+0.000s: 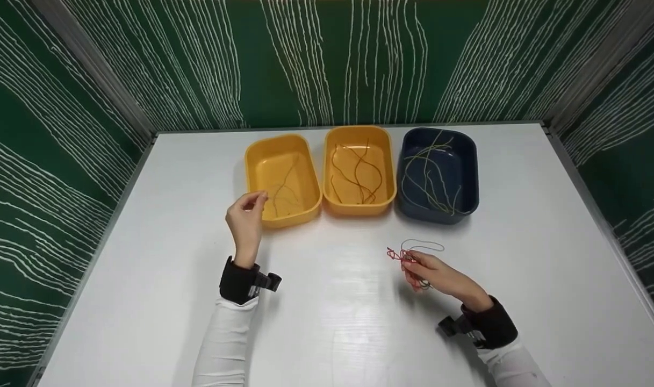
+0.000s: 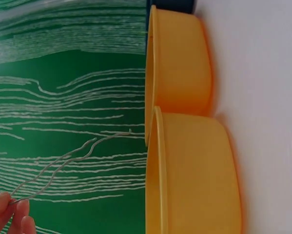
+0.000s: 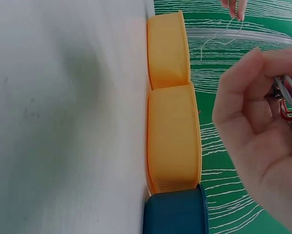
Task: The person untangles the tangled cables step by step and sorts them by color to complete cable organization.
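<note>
My left hand (image 1: 244, 226) is raised over the front left of the left yellow bin (image 1: 284, 220). Its thumb and fingers pinch a thin grey wire (image 2: 89, 153), which hangs down in two strands in the left wrist view. My right hand (image 1: 439, 275) is in front of the dark blue bin (image 1: 437, 215). It grips a tangled bundle of red and grey wires (image 1: 412, 280), with a grey loop sticking out past the fingertips. Curled fingers and the palm hide part of this bundle in the right wrist view.
Between the left and blue bins stands a second yellow bin (image 1: 359, 209). A few pale wires lie in the left bin, several orange-brown ones in the middle bin, and several yellow-green ones in the blue bin. Behind the white table (image 1: 327, 322) rises a green wall (image 1: 337, 64) with white lines.
</note>
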The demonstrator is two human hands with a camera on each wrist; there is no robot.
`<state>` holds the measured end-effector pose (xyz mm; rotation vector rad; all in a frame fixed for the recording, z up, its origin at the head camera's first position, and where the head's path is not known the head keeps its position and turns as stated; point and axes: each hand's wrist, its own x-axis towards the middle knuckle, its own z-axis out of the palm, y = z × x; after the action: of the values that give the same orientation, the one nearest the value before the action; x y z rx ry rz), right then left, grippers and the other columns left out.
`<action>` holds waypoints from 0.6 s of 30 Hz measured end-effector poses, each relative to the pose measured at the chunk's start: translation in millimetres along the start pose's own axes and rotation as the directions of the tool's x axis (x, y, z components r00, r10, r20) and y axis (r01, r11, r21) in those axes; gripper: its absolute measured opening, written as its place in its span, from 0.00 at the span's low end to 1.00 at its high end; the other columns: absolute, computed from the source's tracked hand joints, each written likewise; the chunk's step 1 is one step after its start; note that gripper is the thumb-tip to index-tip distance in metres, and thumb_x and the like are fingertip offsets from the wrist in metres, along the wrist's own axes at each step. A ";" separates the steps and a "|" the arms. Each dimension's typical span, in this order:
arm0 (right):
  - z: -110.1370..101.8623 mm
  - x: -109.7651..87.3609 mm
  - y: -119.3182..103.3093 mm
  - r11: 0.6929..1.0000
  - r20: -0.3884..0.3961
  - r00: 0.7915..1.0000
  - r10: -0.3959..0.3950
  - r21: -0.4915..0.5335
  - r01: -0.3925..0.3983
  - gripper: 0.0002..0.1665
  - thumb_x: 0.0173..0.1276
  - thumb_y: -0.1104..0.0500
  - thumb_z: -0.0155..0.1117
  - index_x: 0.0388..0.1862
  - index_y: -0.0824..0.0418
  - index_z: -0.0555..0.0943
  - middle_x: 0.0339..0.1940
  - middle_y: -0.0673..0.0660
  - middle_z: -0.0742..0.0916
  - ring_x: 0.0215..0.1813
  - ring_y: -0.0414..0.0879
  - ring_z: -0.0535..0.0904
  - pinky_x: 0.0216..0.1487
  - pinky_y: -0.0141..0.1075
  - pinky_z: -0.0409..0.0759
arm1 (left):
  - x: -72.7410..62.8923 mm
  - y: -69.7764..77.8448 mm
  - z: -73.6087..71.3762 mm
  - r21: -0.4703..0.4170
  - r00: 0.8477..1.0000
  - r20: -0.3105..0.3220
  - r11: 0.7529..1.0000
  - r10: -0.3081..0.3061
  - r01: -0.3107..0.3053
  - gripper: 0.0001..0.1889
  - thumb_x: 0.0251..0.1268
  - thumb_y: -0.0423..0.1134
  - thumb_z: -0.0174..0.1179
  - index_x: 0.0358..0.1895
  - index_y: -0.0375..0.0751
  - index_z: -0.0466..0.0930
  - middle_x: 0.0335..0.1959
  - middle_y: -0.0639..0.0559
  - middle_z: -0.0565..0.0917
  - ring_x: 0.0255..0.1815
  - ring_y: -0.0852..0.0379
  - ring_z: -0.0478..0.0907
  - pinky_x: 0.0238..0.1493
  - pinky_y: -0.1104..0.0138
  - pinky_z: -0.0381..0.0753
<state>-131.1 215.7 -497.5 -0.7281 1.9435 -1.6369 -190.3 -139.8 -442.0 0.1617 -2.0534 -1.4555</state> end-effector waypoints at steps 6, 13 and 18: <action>-0.8 -0.1 1.0 1.000 -0.001 1.000 -0.004 -0.009 0.004 0.16 0.72 0.63 0.38 0.33 0.78 0.64 0.20 0.53 0.73 0.20 0.38 0.70 0.20 0.29 0.69 | 6.9 -4.9 0.3 0.052 0.999 -0.017 0.998 -0.047 0.048 0.06 0.52 0.33 0.62 0.30 0.32 0.83 0.24 0.45 0.82 0.23 0.57 0.73 0.27 0.74 0.68; -1.0 1.0 3.4 1.000 0.006 1.000 -0.002 0.019 0.002 0.15 0.72 0.66 0.36 0.35 0.81 0.62 0.20 0.53 0.72 0.20 0.38 0.68 0.20 0.27 0.66 | 14.8 -10.5 3.7 0.108 0.996 -0.002 0.990 -0.088 0.087 0.05 0.53 0.32 0.61 0.30 0.32 0.83 0.25 0.44 0.83 0.27 0.51 0.75 0.31 0.70 0.69; -0.5 -0.1 0.1 1.000 -0.001 1.000 0.007 -0.005 -0.007 0.16 0.72 0.64 0.38 0.34 0.81 0.61 0.19 0.52 0.72 0.20 0.38 0.69 0.20 0.27 0.67 | 20.4 -12.2 8.0 0.174 0.996 0.025 0.982 -0.082 0.076 0.06 0.53 0.34 0.61 0.29 0.33 0.83 0.24 0.44 0.82 0.27 0.50 0.76 0.31 0.66 0.71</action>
<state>-131.3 216.2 -497.5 -0.7217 1.9489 -1.6294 -214.1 -146.8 -446.2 0.2949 -2.2221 -1.3328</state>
